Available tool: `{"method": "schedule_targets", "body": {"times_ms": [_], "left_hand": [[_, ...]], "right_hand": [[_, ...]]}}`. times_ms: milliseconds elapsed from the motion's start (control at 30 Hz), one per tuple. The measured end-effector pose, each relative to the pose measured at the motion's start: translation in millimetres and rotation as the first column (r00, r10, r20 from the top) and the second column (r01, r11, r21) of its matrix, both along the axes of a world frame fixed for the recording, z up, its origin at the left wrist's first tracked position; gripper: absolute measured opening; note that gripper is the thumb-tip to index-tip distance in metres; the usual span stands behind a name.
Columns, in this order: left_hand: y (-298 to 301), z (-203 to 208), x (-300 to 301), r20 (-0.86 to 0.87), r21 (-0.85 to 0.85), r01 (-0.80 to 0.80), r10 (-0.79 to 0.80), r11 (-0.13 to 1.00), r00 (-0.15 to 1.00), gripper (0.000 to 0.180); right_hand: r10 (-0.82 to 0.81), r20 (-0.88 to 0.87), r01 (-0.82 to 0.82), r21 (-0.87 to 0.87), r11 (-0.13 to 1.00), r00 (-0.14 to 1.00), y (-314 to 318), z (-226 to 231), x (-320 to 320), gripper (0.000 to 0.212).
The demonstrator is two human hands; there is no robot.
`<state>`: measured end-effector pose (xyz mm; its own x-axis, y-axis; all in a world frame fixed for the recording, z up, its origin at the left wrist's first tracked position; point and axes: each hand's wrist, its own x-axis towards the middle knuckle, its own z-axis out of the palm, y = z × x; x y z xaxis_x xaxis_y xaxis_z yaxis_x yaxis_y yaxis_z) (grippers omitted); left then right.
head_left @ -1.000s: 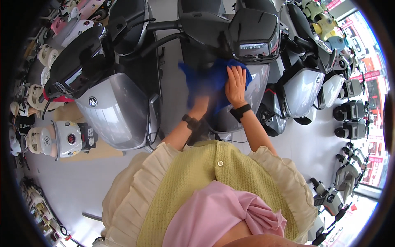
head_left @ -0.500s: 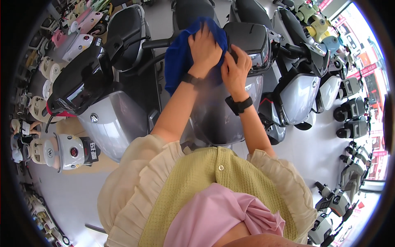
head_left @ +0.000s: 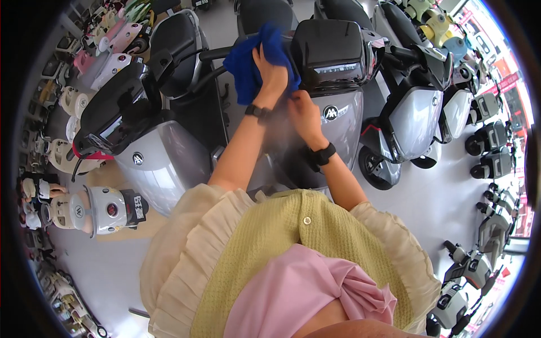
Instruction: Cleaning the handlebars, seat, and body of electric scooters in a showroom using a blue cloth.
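Observation:
A blue cloth (head_left: 243,70) is bunched over the left side of a grey scooter's (head_left: 344,132) handlebar area. My left hand (head_left: 271,78) grips it, with part of the fingers covered by its folds. Lower down and to the right, my right hand (head_left: 306,115) has its fingers curled together at the cloth's lower right edge, seemingly pinching it. Beside the cloth, the scooter's glossy black handlebar cover (head_left: 328,50) is exposed. A black band sits on each of my wrists.
Another grey scooter (head_left: 163,160) with a black front cover stands close on my left. More silver scooters (head_left: 414,124) line up on my right. A white scooter (head_left: 112,209) stands at the lower left, and several small vehicles fill both sides. The pale floor (head_left: 403,208) is glossy.
The cloth has shifted left off the black cover and bunched up. My left hand has turned and gathered it. My right hand has moved down and left to its edge, fingers curling in.

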<state>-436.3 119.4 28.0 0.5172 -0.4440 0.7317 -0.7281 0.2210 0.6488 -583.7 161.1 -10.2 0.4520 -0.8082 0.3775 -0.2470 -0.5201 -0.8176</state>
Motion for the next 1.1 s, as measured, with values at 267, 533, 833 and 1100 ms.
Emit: {"method": "schedule_targets", "body": {"times_ms": [267,533,833,1100], "left_hand": [[31.1,25.8,-3.5,-0.161,0.019,0.158,-0.153,0.987,0.975,0.056],[-22.9,38.7,-17.4,0.37,0.143,-0.157,0.095,0.977,0.924,0.047],[-27.8,20.8,-15.1,0.487,0.03,-0.231,0.188,0.972,0.853,0.036],[-51.6,54.9,-7.6,0.198,0.353,-0.215,0.152,0.911,0.968,0.044]], "right_hand": [[-0.143,0.612,0.09,0.115,0.989,0.778,-34.6,42.2,-61.7,0.019],[-0.244,0.188,0.308,-0.575,0.758,0.951,-134.1,75.6,-28.5,0.063],[-0.424,0.004,0.268,-0.781,0.565,0.906,-106.7,38.2,-24.2,0.06],[-0.106,0.026,0.097,-0.66,0.745,0.994,-164.2,99.7,-5.5,0.06]]}}
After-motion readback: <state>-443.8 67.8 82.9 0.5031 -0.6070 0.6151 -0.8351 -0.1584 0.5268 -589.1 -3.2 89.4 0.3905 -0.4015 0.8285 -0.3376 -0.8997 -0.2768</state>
